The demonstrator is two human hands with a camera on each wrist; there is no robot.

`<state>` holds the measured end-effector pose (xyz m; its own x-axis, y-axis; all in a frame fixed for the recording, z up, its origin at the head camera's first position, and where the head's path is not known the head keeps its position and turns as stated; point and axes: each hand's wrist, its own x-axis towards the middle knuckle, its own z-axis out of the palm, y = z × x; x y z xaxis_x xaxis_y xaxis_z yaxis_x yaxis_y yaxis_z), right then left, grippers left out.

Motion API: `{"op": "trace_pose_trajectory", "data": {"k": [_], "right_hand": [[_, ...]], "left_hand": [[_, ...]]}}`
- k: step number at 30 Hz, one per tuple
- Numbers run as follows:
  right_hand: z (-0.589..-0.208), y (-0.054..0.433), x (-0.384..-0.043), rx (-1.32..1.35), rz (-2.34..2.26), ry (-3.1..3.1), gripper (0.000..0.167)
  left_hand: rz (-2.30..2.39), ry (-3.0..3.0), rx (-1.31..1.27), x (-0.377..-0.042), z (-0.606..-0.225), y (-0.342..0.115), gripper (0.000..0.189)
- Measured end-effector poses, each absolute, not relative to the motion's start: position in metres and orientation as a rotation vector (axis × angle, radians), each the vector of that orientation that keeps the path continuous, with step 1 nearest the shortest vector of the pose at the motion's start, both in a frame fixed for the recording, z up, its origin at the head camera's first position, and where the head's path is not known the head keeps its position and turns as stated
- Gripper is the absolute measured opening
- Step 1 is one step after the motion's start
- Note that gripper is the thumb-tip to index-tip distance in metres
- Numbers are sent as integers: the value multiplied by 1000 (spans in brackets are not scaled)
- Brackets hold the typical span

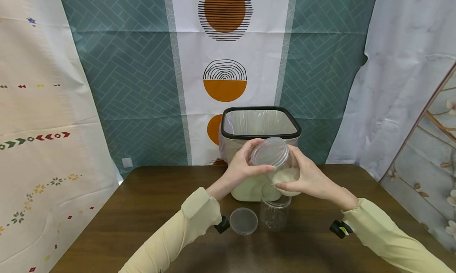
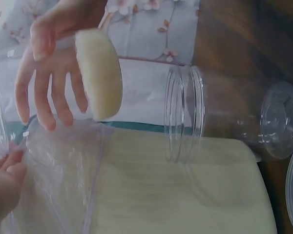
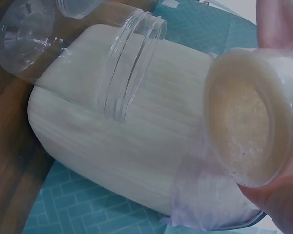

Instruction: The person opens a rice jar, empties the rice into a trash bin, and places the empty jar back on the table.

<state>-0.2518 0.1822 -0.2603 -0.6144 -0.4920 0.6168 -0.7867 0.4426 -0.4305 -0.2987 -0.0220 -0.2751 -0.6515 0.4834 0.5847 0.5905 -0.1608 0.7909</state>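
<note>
Both hands hold a clear plastic jar in the air, tilted, with pale grains that look like rice gathered at its bottom. My left hand grips the rim end, fingers and thumb around it. Around the lower body curls my right hand, seen from the palm side in the left wrist view. Whether a lid covers the held jar's mouth, I cannot tell. Below it, a second clear jar stands upright on the table without a lid. To that jar's left lies a round translucent lid.
A cream bin with a black rim and a plastic liner stands directly behind the jars. The brown wooden table reaches back to a patterned curtain. Floral cloths hang at both sides.
</note>
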Motion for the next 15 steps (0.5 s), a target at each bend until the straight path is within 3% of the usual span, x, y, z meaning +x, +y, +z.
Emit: {"op": "trace_pose_trajectory", "data": {"k": [9,15], "right_hand": [[-261,180,-254,1023,949,-2281,84],[-278,188,-274,987,915,-2274,91]], "left_hand": [[-1976,-1987,-1087,-293,-275,-17,59],[-1973,-2002,-1054,-292,-274,-17,59]]}}
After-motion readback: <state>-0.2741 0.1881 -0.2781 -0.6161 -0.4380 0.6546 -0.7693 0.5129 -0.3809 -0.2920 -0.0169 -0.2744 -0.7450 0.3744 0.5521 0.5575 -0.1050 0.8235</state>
